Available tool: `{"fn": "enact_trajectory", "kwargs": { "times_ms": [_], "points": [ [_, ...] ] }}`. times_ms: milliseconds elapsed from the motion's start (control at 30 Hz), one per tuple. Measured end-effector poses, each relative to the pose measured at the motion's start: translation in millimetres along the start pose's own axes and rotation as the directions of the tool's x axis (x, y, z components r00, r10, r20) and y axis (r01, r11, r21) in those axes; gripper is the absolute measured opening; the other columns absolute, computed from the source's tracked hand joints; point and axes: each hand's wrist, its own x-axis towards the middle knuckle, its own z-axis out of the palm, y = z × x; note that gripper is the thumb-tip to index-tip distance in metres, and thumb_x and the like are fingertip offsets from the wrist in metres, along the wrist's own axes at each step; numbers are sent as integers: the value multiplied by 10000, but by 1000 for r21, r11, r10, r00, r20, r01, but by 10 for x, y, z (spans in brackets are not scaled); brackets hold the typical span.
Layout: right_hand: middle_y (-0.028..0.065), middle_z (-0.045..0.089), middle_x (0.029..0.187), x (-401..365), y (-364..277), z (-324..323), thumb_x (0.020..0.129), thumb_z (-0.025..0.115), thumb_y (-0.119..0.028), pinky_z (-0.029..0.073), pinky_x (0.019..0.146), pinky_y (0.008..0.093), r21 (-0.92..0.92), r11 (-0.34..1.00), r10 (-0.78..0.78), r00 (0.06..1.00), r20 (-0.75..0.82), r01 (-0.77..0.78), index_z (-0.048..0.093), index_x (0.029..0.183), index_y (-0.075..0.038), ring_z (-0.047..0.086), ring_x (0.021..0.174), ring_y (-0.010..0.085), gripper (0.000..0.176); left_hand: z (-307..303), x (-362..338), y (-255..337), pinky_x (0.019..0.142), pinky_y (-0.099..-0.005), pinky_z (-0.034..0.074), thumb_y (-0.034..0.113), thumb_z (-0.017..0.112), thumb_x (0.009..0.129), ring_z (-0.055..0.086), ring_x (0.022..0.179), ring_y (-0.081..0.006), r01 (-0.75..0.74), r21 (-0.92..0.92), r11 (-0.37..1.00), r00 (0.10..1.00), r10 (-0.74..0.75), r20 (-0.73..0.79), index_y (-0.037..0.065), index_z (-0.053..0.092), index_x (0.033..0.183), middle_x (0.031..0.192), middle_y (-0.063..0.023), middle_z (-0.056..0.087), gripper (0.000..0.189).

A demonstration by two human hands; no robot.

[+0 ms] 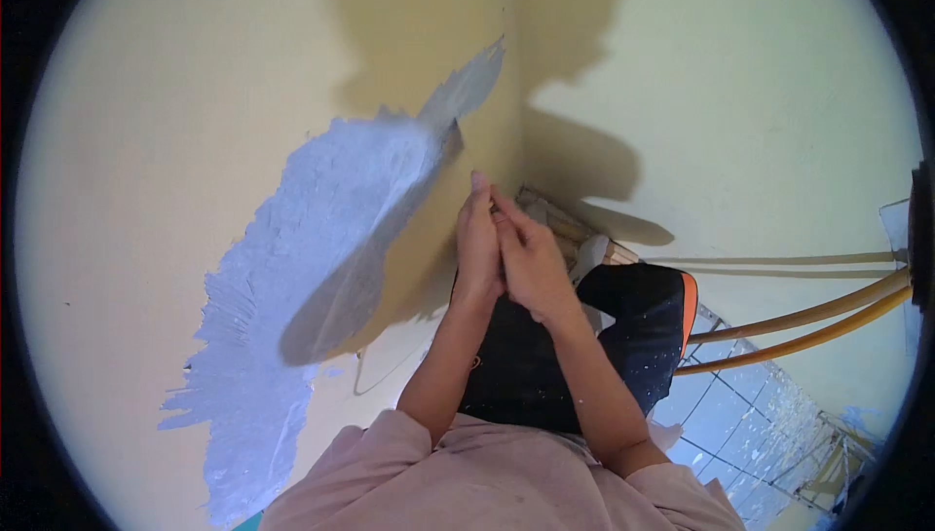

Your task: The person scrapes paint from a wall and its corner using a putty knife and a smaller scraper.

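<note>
My left hand [479, 244] and my right hand [529, 258] are pressed together in front of my body, near the corner between two walls. The fingers of both hands are closed against each other. Whatever lies between the palms, if anything, is hidden. Behind and to the left of them, the cream wall [136, 190] bears a large, ragged-edged grey patch [321, 190]. Shadows of my head and arms fall across the wall and part of the patch.
Two yellow-brown hoses [808, 317] curve in from the right beside my dark shorts [633, 326]. Below is a tiled floor [721, 404] spattered with white. Stacked pieces [618, 252] stand in the corner. A dark object [920, 229] is at the right edge.
</note>
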Motion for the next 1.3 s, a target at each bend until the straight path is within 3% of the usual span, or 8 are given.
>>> {"fn": "enact_trajectory", "kwargs": {
  "times_ms": [100, 167, 267, 333, 400, 600, 967, 1300],
  "points": [
    [243, 584, 1071, 333, 74, 45, 906, 417, -231, 405, 879, 368, 23, 997, 80, 993, -90, -78, 483, 1232, -22, 564, 1013, 367, 393, -72, 396, -5, 549, -282, 391, 436, 464, 908, 465, 631, -118, 98, 226, 969, 988, -121, 93, 54, 514, 770, 680, -18, 480, 409],
    [204, 639, 875, 475, 193, -18, 919, 413, -243, 471, 692, 356, 39, 999, -5, 988, -156, 11, 493, 1231, -29, 630, 771, 302, 387, -41, 625, -129, 558, -285, 413, 463, 439, 905, 512, 671, -134, 89, 293, 952, 980, -136, 143, 38, 519, 760, 689, -27, 505, 456],
    [-14, 432, 557, 396, 261, -185, 954, 376, -250, 206, 307, 232, 400, 882, 247, 967, 56, -248, 464, 1282, -80, 312, 339, 55, 381, -19, 530, -222, 687, -265, 445, 483, 415, 904, 548, 769, -151, 266, 503, 823, 945, -325, 33, 45, 544, 998, 883, -60, 547, 466],
    [-16, 446, 559, 91, 421, -279, 950, 394, -246, 244, 328, 235, 281, 915, 257, 956, 144, -289, 482, 1260, -69, 339, 365, 61, 368, -351, 343, -581, 744, -296, 449, 460, 431, 905, 548, 911, -172, -33, 528, 848, 980, -76, 184, 24, 480, 1142, 994, -102, 538, 499],
    [-10, 443, 557, -272, 832, -340, 941, 423, -250, 252, 335, 230, 320, 880, 298, 933, 201, -350, 466, 1258, -60, 363, 377, 63, 372, -289, -255, -17, 840, -340, 424, 423, 444, 913, 493, 1067, -204, 389, 635, 668, 808, -578, 113, 9, 347, 1303, 1130, -145, 518, 577],
    [-17, 422, 564, -1118, 1193, -506, 926, 482, -218, 278, 364, 226, 322, 665, 575, 737, 355, -674, 374, 1336, -116, 358, 410, 72, 436, -793, -729, 288, 918, -351, 395, 388, 450, 922, 469, 1114, -224, -118, 711, 693, 949, -131, 285, 13, 248, 1360, 1251, -159, 468, 611],
    [100, 623, 791, -794, -246, 143, 925, 460, -174, 440, 551, 233, 108, 934, -344, 938, 29, 339, 458, 1294, -128, 529, 564, 124, 373, -474, -811, 494, 867, -403, 460, 546, 278, 918, 570, 1001, -301, 123, 94, 988, 909, -150, 388, 16, 374, 1256, 1114, -157, 557, 636],
    [266, 551, 1090, -430, -773, 191, 898, 421, -138, 429, 847, 375, 80, 993, -84, 996, -41, 87, 487, 1250, -95, 540, 1003, 400, 361, -107, -507, 790, 774, -261, 396, 489, 456, 897, 456, 864, -128, 60, 158, 986, 985, -84, 151, -5, 486, 1118, 928, -49, 501, 542]
  ]
}}
